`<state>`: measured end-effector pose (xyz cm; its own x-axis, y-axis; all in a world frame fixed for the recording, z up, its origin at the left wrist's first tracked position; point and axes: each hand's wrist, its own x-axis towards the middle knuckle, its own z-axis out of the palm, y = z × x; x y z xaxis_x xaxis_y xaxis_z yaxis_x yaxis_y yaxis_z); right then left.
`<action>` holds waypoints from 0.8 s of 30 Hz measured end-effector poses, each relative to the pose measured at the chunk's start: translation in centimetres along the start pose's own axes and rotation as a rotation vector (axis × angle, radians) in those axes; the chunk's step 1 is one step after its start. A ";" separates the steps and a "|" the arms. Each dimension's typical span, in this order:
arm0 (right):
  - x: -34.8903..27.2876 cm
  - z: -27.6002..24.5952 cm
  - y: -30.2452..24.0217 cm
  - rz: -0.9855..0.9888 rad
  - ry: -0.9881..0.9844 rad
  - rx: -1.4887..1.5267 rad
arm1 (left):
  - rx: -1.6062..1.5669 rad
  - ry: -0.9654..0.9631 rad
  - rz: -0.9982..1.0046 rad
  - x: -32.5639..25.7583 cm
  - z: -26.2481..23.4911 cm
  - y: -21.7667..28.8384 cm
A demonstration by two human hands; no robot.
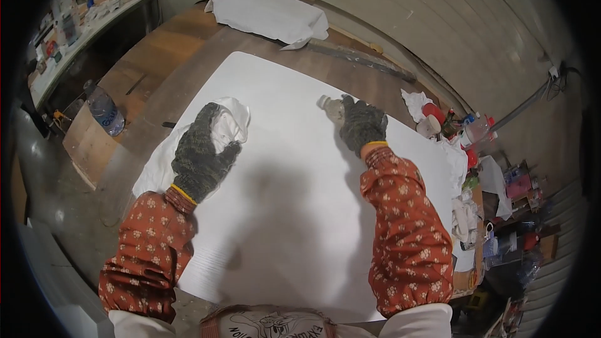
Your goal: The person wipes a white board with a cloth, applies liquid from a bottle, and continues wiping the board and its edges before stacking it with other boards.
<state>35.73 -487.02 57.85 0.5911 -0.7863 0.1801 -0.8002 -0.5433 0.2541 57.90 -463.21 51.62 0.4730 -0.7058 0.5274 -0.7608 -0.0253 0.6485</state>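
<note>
A large white panel [294, 144] lies flat on the wooden table before me. My left hand [203, 150], in a dark knitted glove with a yellow cuff edge, grips a bunched white cloth [230, 122]. Part of that cloth trails down over the panel's left edge. Over the panel's right side, my right hand [363, 124], gloved alike, is closed round a small clear plastic bottle [333, 110]. The bottle is tilted, its capped end pointing up and to the left. How full it is, I cannot tell.
A large plastic bottle [104, 109] stands on the wooden boards at left. White sheeting [269, 15] lies at the table's far edge. Along the right side are crowded bottles, rags and a red container [433, 111]. A cluttered shelf [94, 34] stands far left.
</note>
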 end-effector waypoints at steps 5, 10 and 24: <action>2.0 -1.8 2.0 0.171 -0.156 -0.036 | -0.089 -0.296 -0.081 1.0 -2.0 0.6; 2.3 0.2 -0.5 -0.069 0.042 -0.108 | 0.147 -0.028 0.118 0.0 -0.4 -1.0; -2.5 -0.2 3.8 0.186 -0.006 0.374 | 0.298 -0.094 0.078 9.7 3.6 -5.4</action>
<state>31.25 -487.09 58.59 0.4334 -0.8820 0.1849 -0.8757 -0.4607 -0.1448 65.03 -472.53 51.22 0.3758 -0.7757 0.5071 -0.8962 -0.1648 0.4120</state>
